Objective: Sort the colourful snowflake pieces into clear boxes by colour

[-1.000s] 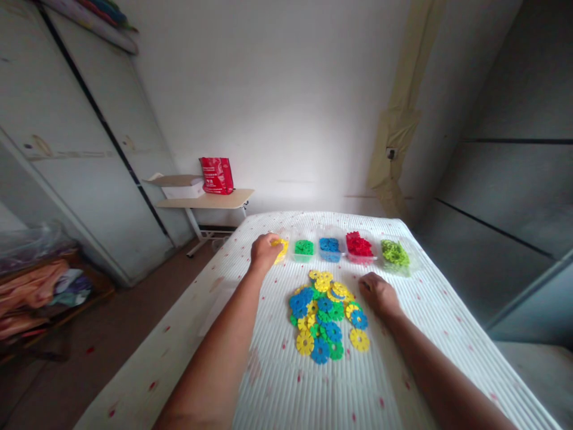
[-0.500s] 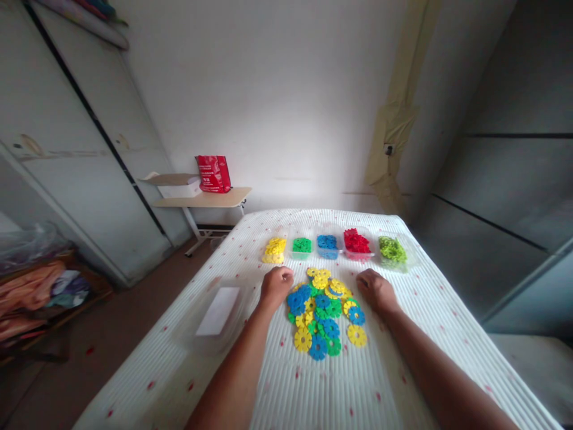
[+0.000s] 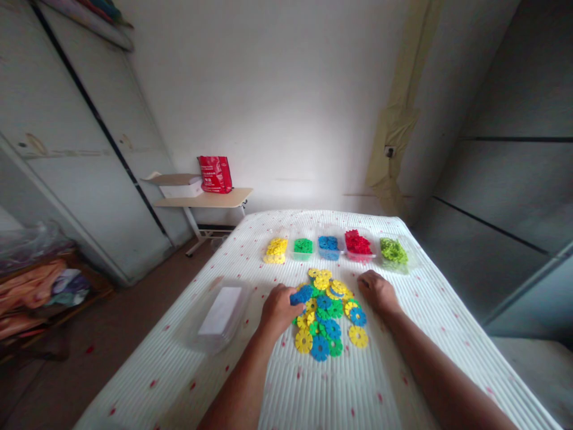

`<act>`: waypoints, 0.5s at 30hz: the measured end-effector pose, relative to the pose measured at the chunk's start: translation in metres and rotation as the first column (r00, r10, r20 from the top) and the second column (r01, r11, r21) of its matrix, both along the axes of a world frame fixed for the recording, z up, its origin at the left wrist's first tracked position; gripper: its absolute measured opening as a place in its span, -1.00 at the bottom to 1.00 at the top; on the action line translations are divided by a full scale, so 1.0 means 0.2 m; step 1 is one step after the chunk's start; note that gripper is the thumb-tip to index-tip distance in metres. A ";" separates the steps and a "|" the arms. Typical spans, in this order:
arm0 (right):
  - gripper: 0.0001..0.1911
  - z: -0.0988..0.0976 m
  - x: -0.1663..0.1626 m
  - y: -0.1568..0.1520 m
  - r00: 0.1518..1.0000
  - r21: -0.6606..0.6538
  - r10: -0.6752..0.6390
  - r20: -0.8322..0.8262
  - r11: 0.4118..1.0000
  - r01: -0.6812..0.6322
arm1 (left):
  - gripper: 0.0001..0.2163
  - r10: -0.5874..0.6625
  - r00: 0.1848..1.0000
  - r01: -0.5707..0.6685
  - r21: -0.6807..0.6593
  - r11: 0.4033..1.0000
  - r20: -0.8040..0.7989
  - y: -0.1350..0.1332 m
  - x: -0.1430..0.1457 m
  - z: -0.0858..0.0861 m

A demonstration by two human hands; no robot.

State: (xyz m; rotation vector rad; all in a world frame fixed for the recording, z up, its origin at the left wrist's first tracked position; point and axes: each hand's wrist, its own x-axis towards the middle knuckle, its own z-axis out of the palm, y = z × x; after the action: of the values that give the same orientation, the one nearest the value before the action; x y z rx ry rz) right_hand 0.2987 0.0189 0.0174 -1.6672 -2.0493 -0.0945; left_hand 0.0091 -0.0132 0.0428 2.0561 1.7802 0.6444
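A loose pile of notched plastic discs (image 3: 323, 312) in yellow, blue and green lies in the middle of the bed-like table. At its left edge my left hand (image 3: 280, 307) has thumb and fingers closed about some blue discs (image 3: 302, 294). How many it grips cannot be told. To the right of the pile, my right hand (image 3: 376, 291) rests on the cover with its fingers curled in; whatever they may hold is hidden. Near that hand lie a single yellow disc (image 3: 358, 336) and a blue disc (image 3: 357, 316).
Behind the pile stand clear tubs of yellow pieces (image 3: 275, 249), green pieces (image 3: 303, 246), blue pieces (image 3: 329, 243), red pieces (image 3: 358, 242) and lime pieces (image 3: 394, 251). A clear plastic container (image 3: 210, 334) with a white label sits left. Further back, a side table (image 3: 224, 198) carries a red bag (image 3: 215, 174).
My left hand has moved down and right onto the blue discs, its fingers going from a fist to a grip around them. My right hand stays in place.
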 end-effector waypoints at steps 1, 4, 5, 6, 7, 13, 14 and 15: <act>-0.74 0.00 0.00 0.00 1.000 0.003 0.001 0.002 1.000 -0.001 | -0.83 0.000 1.000 0.000 0.002 1.000 0.004 0.00 0.00 0.00; -0.74 0.00 0.00 0.00 1.000 0.008 -0.002 0.007 1.000 0.001 | -0.84 -0.005 1.000 0.005 0.022 1.000 0.029 0.01 -0.01 -0.01; -0.75 0.00 0.00 0.00 1.000 0.008 -0.002 0.006 1.000 0.002 | -0.84 -0.001 0.999 0.000 0.023 1.000 0.040 0.01 -0.01 -0.01; -0.75 0.00 0.00 0.00 1.000 0.009 -0.001 0.004 1.000 0.001 | -0.84 0.006 0.999 -0.007 0.020 1.000 0.052 0.01 -0.01 -0.02; -0.75 0.00 0.00 0.00 1.000 0.010 0.000 0.002 1.000 0.000 | -0.84 0.014 0.998 -0.015 0.014 1.000 0.062 0.01 -0.01 -0.02; -0.73 0.00 0.00 0.00 1.000 0.016 -0.008 -0.003 1.000 0.008 | -0.79 0.015 0.996 -0.019 0.035 0.999 0.086 0.03 -0.03 -0.08; -0.74 0.00 -0.01 -0.01 1.000 0.015 -0.008 -0.002 1.000 0.008 | -0.78 0.013 0.996 -0.017 0.045 0.999 0.087 0.03 -0.04 -0.08; -0.74 0.00 -0.01 -0.01 1.000 0.013 -0.004 0.000 1.000 0.004 | -0.78 0.011 0.996 -0.016 0.052 0.999 0.088 0.03 -0.04 -0.09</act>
State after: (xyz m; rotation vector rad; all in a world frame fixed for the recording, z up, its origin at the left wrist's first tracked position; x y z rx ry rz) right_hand 0.2973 0.0175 0.0182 -1.6632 -2.0409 -0.1089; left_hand 0.0018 -0.0064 0.0252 2.0185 1.7466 0.7818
